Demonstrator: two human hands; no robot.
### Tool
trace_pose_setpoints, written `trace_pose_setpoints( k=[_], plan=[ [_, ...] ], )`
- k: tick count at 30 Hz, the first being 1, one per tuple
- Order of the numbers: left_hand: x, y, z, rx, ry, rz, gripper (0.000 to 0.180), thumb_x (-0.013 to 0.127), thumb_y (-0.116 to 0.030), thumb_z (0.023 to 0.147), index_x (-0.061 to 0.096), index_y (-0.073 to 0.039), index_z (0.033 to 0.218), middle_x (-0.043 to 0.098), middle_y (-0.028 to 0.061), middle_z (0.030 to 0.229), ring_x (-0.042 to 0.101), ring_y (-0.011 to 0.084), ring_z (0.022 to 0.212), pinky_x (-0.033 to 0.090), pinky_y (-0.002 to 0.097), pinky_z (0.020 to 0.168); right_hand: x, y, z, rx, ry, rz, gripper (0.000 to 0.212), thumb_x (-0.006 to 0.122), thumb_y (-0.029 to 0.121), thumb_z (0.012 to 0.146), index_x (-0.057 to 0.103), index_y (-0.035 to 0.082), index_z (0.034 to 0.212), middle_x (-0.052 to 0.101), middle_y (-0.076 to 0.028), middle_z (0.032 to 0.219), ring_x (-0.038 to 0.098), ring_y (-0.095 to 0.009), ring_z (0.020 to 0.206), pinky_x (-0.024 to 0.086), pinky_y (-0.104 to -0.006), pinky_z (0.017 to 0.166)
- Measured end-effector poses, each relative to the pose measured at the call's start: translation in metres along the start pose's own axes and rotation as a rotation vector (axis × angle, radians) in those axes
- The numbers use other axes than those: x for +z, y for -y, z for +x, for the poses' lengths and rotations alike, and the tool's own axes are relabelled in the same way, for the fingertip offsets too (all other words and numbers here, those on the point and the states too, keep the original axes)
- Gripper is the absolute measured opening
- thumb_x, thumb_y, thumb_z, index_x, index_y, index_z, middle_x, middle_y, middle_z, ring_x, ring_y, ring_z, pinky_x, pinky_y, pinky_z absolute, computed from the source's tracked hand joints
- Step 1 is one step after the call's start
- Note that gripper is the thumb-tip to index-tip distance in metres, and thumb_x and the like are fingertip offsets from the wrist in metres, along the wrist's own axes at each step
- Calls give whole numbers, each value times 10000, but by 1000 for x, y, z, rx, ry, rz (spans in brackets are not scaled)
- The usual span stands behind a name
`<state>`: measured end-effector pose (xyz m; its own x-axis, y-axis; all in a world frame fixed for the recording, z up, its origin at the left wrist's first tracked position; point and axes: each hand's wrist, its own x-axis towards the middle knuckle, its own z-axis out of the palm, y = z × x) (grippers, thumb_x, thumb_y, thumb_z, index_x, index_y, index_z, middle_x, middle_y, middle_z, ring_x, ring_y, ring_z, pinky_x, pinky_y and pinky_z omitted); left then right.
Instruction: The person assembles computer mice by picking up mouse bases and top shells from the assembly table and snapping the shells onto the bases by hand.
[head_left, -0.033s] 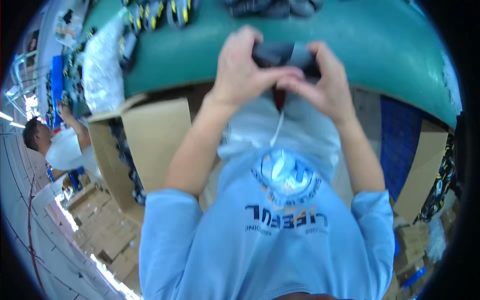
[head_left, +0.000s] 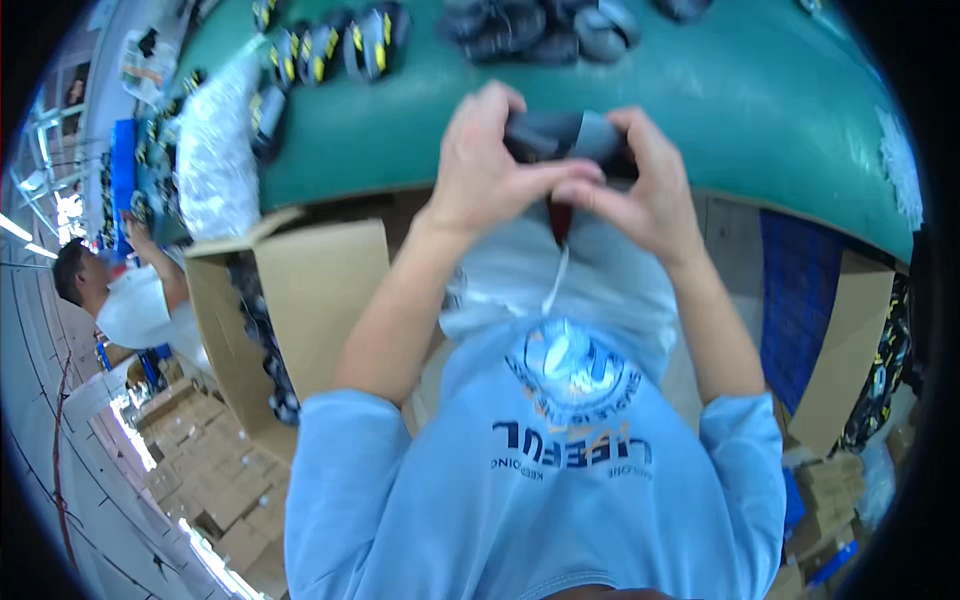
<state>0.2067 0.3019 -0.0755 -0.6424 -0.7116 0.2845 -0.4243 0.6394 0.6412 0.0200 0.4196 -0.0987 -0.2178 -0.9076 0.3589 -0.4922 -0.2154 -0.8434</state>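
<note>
My left hand and my right hand grip a dark grey and black curved piece between them, just over the near edge of the green table. Its kind is hard to tell because of blur and my fingers. The left fingers wrap its left end and the right fingers its right end. Both thumbs press along its near side and almost meet. Below the thumbs hangs a dark red pointed thing with a white cord at its tip.
Dark pieces with yellow stripes and a grey pile lie on the green table. A filled clear plastic bag is at the left. Open cardboard boxes flank me. A co-worker stands at far left.
The table and my hands sit slightly lower in the picture, and more of the grey pile shows. My hold on the dark piece looks the same.
</note>
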Motion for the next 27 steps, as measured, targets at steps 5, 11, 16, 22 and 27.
trace_pose_setpoints(
  k=[5, 11, 16, 22, 27],
  plan=[
    [-55, 3, 62, -287, 49, -257, 650, 983, -475, 703, 646, -10, 1009, 675, 51, 879, 605, 110, 812, 521, 297, 725, -26, 11, 5, 132, -158, 321, 994, 932, 263, 757, 431, 7, 1577, 585, -195, 1464, 575, -320, 1374, 450, -430, 1159],
    [-119, 116, 226, -740, 100, -135, 877, 643, -831, 851, 723, 13, 1079, 700, 113, 961, 653, 213, 856, 527, 348, 738, -57, -2, -13, 145, -44, 93, 413, 820, 119, 819, 695, -26, 1185, 729, -155, 1090, 702, -286, 997, 545, -381, 906],
    [-123, 236, 274, -495, -101, 944, 956, 454, -865, 916, 722, -23, 1281, 678, 319, 1260, 659, 453, 1186, 490, 548, 1058, -51, 5, 9, 143, 29, 148, 267, 814, 113, 824, 745, -9, 1051, 736, -143, 962, 703, -278, 900, 542, -361, 810],
    [-37, 128, 309, -215, 31, 970, 1000, 482, -917, 838, 772, -42, 1227, 736, 246, 1203, 688, 424, 1140, 511, 503, 1058, -66, 8, 41, 208, 104, 130, 252, 805, 88, 832, 754, -9, 1059, 735, -131, 920, 709, -258, 854, 551, -361, 777],
    [-31, 125, 322, -386, 74, 642, 930, 571, -875, 818, 783, -62, 1217, 754, 243, 1149, 705, 386, 1121, 538, 481, 1023, -70, 35, 53, -28, 268, 33, 234, 839, 113, 820, 767, 25, 1025, 751, -113, 952, 708, -301, 885, 564, -395, 785]
  ],
)
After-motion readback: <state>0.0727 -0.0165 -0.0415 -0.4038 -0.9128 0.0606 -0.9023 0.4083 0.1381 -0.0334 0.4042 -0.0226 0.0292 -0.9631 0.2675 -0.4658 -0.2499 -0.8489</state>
